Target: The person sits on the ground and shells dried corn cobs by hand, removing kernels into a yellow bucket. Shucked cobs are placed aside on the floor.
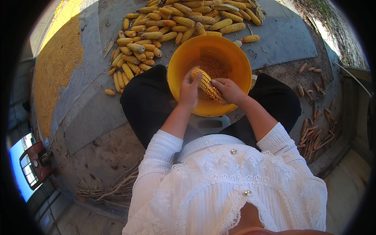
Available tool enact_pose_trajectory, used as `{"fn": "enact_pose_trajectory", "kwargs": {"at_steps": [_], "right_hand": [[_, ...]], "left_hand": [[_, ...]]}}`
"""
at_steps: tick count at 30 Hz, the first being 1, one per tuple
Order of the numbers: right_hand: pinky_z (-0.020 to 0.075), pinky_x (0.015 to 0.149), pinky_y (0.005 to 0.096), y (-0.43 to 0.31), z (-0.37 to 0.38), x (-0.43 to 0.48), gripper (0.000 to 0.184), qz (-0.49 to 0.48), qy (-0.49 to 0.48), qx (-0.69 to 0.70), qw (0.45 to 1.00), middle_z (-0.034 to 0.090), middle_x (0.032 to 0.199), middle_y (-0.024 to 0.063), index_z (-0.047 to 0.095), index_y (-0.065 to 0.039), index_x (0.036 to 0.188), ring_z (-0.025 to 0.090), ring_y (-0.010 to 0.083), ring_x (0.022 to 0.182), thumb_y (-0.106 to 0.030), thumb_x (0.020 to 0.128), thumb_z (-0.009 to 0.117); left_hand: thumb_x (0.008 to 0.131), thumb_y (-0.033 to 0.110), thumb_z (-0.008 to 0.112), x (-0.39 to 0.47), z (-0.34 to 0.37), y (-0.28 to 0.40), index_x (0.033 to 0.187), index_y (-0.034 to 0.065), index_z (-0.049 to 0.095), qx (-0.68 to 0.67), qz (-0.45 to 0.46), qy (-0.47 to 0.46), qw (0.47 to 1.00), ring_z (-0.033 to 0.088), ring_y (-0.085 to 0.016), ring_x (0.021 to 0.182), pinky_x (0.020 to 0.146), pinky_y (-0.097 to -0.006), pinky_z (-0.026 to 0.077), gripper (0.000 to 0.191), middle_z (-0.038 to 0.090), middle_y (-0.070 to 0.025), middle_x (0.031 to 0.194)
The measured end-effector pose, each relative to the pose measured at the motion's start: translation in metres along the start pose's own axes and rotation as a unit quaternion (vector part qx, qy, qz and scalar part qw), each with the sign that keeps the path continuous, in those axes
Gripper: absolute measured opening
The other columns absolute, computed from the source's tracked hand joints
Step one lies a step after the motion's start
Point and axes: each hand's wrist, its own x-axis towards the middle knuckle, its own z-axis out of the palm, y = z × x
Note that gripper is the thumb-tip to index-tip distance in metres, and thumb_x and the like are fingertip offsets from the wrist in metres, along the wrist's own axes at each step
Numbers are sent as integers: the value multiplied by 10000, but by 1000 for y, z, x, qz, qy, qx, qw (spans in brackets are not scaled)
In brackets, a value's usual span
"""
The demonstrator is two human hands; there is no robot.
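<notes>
An ear of yellow corn [209,87] slants over the mouth of an orange-yellow plastic bucket [241,63] between my knees. My left hand [189,88] grips the ear near its upper end, thumb along its side. On the right, my right hand [228,89] has its fingers and thumb pressed against the middle of the same ear; part of the kernel rows there looks bare. Loose kernels [213,65] cover part of the bucket's bottom. The fingers behind the ear are hidden.
A heap of unshelled corn ears [152,35] lies beyond and left of the bucket. Bare cobs [312,138] are scattered at the right. Loose grain [61,70] is spread on a grey sheet at the far left. Dry sticks [111,191] lie at the lower left.
</notes>
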Motion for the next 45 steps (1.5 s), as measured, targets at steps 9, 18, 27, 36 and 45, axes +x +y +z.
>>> {"fn": "enact_pose_trajectory", "kwargs": {"at_steps": [9, 18, 27, 36, 45], "right_hand": [[440, 891, 287, -3, -1, -2, 487, -28, -2, -57, 998, 620, 1121, 113, 558, -12, 1253, 581, 160, 976, -396, 962, 489], [436, 902, 283, -7, -2, -8, 484, -29, -34, -76, 996, 610, 1143, 96, 522, -24, 1296, 578, 153, 984, -380, 972, 478], [448, 872, 272, -20, -2, -17, 430, 32, -45, -1, 998, 619, 1112, 74, 548, -16, 1264, 571, 125, 966, -329, 979, 474], [439, 882, 294, -4, 1, -4, 424, -24, -2, -28, 999, 627, 1058, 95, 582, 4, 1188, 571, 152, 947, -348, 974, 481], [441, 846, 316, -7, 5, -9, 460, -106, 36, -105, 988, 622, 1004, 152, 587, 44, 1122, 564, 192, 911, -375, 975, 468]], "left_hand": [[925, 174, 595, -1, -1, 3, 1286, 41, 467, 0, 10, 13, 1000, 574, -129, 926, 738, -273, 536, 406, 549, -56, 1097], [942, 174, 566, 1, -3, 5, 1287, 37, 471, -21, 19, 45, 999, 578, -133, 948, 770, -275, 531, 384, 553, -55, 1088], [942, 217, 570, 1, -5, 7, 1260, 67, 502, -31, 13, 62, 997, 585, -132, 937, 781, -298, 540, 359, 563, -31, 1057], [931, 184, 587, 3, -7, 3, 1275, 64, 475, 2, 14, 63, 998, 583, -136, 936, 769, -288, 529, 381, 560, -43, 1068], [907, 120, 608, 1, -2, 3, 1316, 78, 428, 10, -34, -21, 999, 578, -155, 985, 755, -307, 545, 449, 547, -47, 1104]]}}
